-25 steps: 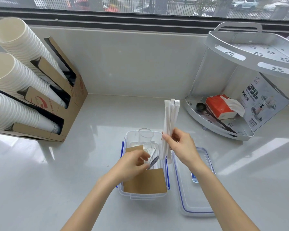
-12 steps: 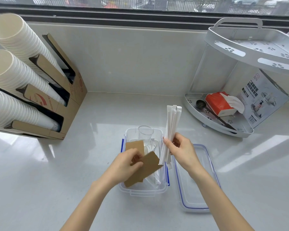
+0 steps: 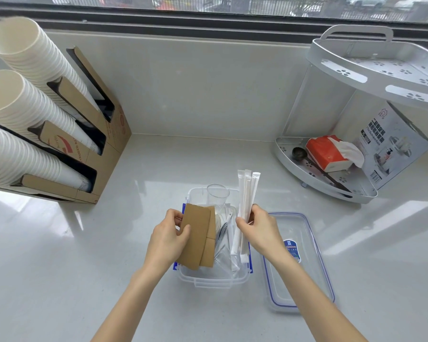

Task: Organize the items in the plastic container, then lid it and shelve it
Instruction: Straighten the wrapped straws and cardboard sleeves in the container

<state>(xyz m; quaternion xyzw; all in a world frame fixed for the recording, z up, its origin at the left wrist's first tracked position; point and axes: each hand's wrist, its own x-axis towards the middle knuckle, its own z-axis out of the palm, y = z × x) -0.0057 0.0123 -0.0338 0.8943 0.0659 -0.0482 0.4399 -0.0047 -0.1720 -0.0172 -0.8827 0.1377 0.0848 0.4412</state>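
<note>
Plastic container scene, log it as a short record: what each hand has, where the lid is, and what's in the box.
left hand: holds brown cardboard sleeves over the container
right hand: holds wrapped straws upright
plastic container: open, on the counter
contents: clear cup, wrapped utensils
lid: off, flat on the counter to the container's right

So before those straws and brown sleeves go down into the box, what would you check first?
1. Left hand grips the brown cardboard sleeves: ok.
2. Right hand holds the wrapped straws in one bundle: ok.
3. Plastic container open: ok.
4. Lid lies beside it, out of the way: ok.
5. Clear cup stands upright at the far end: ok.
6. Room on the bottom under the loose wrapped cutlery: cannot tell.
</note>
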